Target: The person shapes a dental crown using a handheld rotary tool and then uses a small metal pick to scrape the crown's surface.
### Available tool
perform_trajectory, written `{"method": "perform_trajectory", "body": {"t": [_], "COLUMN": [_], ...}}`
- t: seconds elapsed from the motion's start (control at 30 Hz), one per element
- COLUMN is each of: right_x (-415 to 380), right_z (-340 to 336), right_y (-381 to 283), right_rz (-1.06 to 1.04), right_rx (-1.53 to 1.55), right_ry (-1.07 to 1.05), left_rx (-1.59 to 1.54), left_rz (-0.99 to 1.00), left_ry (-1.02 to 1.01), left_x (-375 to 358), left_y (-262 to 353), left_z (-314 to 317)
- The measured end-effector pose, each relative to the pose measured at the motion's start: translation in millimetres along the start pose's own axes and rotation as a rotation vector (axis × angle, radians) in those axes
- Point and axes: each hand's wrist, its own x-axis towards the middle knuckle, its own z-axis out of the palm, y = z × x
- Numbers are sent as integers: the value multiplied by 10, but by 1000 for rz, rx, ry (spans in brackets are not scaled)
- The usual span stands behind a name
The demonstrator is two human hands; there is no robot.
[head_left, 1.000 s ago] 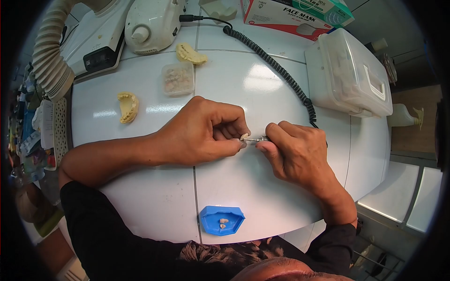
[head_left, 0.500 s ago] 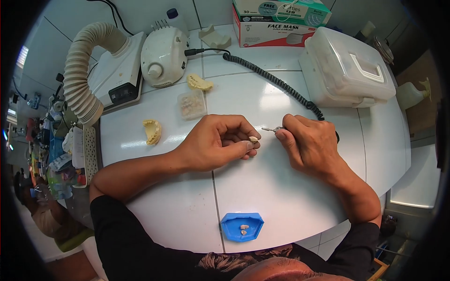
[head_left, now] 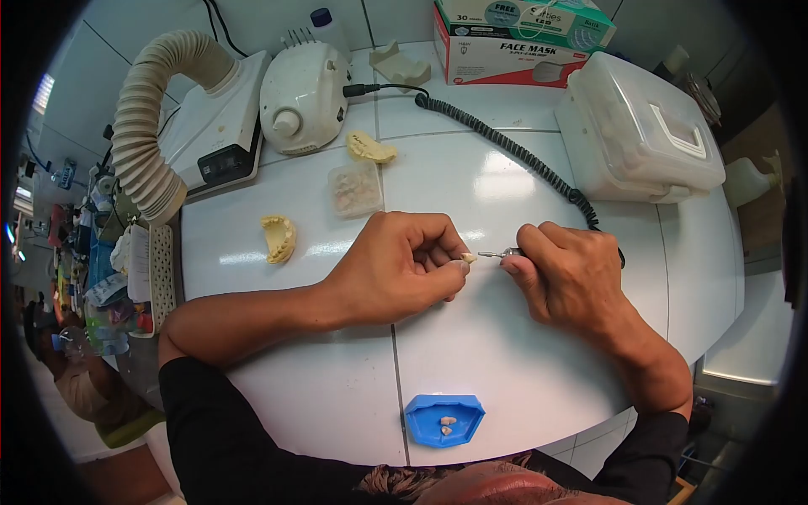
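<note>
A small tooth-shaped piece [head_left: 469,257] is pinched between the thumb and fingers of my left hand [head_left: 402,263], over the middle of the white table. My right hand [head_left: 572,271] is closed around a rotary handpiece [head_left: 512,252]. Its thin metal bit points left, its tip very close to the piece; whether they touch I cannot tell. A black coiled cord [head_left: 513,147] runs from the white control unit [head_left: 303,98] to behind my right hand. Below my hands lies a blue tray [head_left: 422,427] with small tooth-like pieces in it.
Yellowish dental models [head_left: 279,239] and a small clear box [head_left: 354,189] lie left of centre. Farther back stand a dust extractor [head_left: 220,126] with a ribbed hose, mask boxes [head_left: 518,61] and a lidded case [head_left: 644,130]. Another person [head_left: 88,387] is at the far left.
The held piece has turned and now points toward the bit. The gap between piece and bit has narrowed. The whole view has shifted slightly.
</note>
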Motion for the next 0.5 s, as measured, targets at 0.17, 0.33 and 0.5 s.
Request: {"method": "perform_trajectory", "body": {"t": [0.17, 0.33, 0.5], "right_x": [12, 17, 28], "right_z": [-4, -26, -33], "right_y": [-44, -50, -77], "right_rz": [7, 8, 2], "right_rx": [-19, -31, -33], "right_ry": [-24, -53, -58], "left_rx": [10, 20, 10], "left_rz": [-14, 3, -16], "left_ry": [13, 14, 8], "left_x": [7, 3, 0], "left_y": [16, -1, 2], "left_z": [8, 9, 10]}}
